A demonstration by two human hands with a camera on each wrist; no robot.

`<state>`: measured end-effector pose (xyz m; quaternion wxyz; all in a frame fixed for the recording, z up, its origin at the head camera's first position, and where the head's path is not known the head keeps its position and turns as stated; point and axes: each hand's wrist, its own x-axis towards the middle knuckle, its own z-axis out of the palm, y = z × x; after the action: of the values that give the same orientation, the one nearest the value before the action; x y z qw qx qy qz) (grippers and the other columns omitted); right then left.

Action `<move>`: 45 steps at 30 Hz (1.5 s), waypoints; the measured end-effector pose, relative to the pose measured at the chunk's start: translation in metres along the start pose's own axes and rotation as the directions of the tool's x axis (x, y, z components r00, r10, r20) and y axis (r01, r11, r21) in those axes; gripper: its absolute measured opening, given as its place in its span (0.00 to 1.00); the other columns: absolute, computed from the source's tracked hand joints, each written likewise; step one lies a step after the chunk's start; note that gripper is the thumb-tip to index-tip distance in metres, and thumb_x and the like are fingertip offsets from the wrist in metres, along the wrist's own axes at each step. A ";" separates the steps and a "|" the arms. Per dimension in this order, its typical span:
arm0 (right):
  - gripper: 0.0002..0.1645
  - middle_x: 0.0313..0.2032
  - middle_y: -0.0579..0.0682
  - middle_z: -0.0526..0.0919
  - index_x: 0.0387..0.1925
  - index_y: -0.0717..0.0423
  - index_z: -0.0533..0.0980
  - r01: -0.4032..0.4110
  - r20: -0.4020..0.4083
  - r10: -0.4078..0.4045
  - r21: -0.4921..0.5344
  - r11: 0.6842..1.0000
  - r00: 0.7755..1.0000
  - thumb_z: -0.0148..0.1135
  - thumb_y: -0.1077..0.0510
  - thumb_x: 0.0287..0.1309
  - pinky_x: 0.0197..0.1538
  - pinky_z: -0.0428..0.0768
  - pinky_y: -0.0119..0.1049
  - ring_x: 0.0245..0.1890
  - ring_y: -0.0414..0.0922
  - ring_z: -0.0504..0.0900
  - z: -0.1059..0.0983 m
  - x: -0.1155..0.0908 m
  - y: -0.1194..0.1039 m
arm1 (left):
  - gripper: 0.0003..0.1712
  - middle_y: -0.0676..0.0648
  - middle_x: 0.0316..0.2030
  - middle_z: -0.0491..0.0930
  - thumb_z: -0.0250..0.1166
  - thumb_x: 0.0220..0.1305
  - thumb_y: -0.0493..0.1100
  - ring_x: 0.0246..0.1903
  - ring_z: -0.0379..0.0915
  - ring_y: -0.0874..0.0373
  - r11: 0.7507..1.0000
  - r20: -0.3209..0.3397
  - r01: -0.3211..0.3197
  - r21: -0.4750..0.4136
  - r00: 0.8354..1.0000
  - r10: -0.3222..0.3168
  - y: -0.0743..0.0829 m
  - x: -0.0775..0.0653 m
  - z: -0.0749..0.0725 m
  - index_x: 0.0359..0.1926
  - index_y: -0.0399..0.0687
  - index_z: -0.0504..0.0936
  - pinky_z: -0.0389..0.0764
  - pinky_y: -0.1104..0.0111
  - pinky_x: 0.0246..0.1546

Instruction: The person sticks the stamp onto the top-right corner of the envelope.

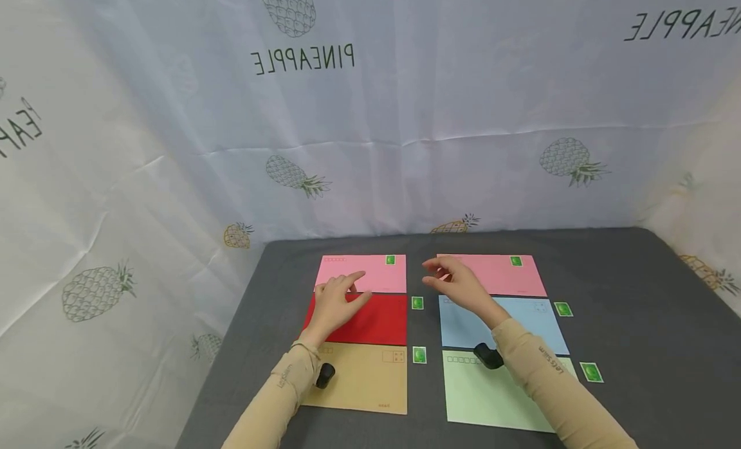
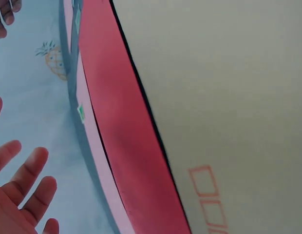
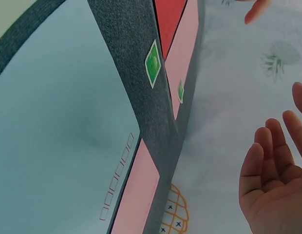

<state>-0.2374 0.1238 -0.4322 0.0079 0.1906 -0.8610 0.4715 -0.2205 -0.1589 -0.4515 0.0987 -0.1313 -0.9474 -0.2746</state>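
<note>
My left hand (image 1: 336, 306) hovers over the red envelope (image 1: 376, 320) and the lower edge of the left pink envelope (image 1: 370, 269), its fingers loosely spread around nothing. Over the left part of the right pink envelope (image 1: 503, 275) and the blue envelope (image 1: 515, 320) is my right hand (image 1: 460, 286), fingers gently bent and holding nothing. Both pink envelopes bear a green stamp at the upper right, the left stamp (image 1: 390, 260) and the right stamp (image 1: 516, 261). In the wrist views, both the left palm (image 2: 14, 200) and the right palm (image 3: 275, 195) show bare.
A tan envelope (image 1: 365, 384) lies below the red one, a light green envelope (image 1: 492, 394) below the blue. Loose green stamps lie beside the red (image 1: 417, 303), tan (image 1: 419, 355), blue (image 1: 563, 309) and light green (image 1: 592, 372) envelopes. A pineapple-print curtain (image 1: 405, 101) hangs behind the dark table (image 1: 648, 346).
</note>
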 end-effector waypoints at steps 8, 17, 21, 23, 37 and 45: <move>0.21 0.48 0.58 0.78 0.50 0.55 0.76 0.013 0.018 -0.013 -0.018 1.000 1.000 0.63 0.52 0.56 0.41 0.75 0.35 0.38 0.43 0.75 0.010 -0.001 0.002 | 0.28 0.49 0.30 0.75 0.62 0.58 0.55 0.34 0.71 0.57 0.999 0.005 0.037 -0.007 0.999 -0.037 -0.016 -0.015 -0.008 0.60 0.56 0.73 0.55 0.52 0.51; 0.23 0.49 0.56 0.78 0.51 0.58 0.76 -0.023 0.068 0.026 -0.041 0.999 0.997 0.64 0.54 0.54 0.46 0.75 0.41 0.42 0.45 0.76 0.022 0.000 0.005 | 0.29 0.49 0.30 0.74 0.63 0.58 0.55 0.36 0.68 0.55 0.995 0.001 0.096 0.004 0.995 -0.096 -0.034 -0.029 -0.015 0.60 0.55 0.73 0.53 0.51 0.52; 0.23 0.48 0.54 0.78 0.51 0.58 0.75 -0.063 0.093 0.068 -0.051 0.997 0.993 0.64 0.54 0.54 0.46 0.75 0.40 0.43 0.46 0.76 0.025 0.000 0.007 | 0.29 0.51 0.30 0.74 0.63 0.57 0.55 0.36 0.66 0.57 0.991 -0.013 0.133 0.006 0.991 -0.133 -0.042 -0.037 -0.016 0.59 0.56 0.73 0.52 0.51 0.53; 0.22 0.48 0.53 0.78 0.51 0.58 0.76 -0.070 0.096 0.075 -0.056 0.996 0.993 0.64 0.54 0.54 0.45 0.76 0.39 0.43 0.46 0.75 0.026 0.001 0.009 | 0.28 0.52 0.28 0.73 0.63 0.57 0.55 0.35 0.66 0.58 0.990 -0.019 0.140 0.011 0.990 -0.140 -0.045 -0.040 -0.017 0.59 0.56 0.74 0.52 0.50 0.53; 0.20 0.45 0.54 0.80 0.48 0.58 0.78 -0.118 0.119 0.131 -0.105 0.987 0.984 0.65 0.57 0.52 0.42 0.74 0.37 0.40 0.46 0.73 0.033 0.008 0.028 | 0.28 0.51 0.29 0.73 0.62 0.57 0.56 0.39 0.68 0.55 0.973 0.053 0.208 0.104 0.975 -0.214 -0.060 -0.049 -0.029 0.59 0.58 0.73 0.55 0.48 0.49; 0.18 0.42 0.54 0.79 0.45 0.59 0.79 -0.118 0.153 0.145 -0.169 0.978 0.978 0.65 0.57 0.50 0.42 0.74 0.39 0.38 0.45 0.73 0.036 0.013 0.030 | 0.31 0.51 0.29 0.71 0.62 0.57 0.59 0.37 0.65 0.55 0.960 0.135 0.235 0.154 0.957 -0.256 -0.070 -0.049 -0.037 0.60 0.56 0.72 0.56 0.46 0.47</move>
<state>-0.2539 0.1045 -0.4744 -0.0794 0.1702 -0.9043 0.3834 -0.1910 -0.2456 -0.4677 -0.0005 -0.0259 -0.9777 -0.2084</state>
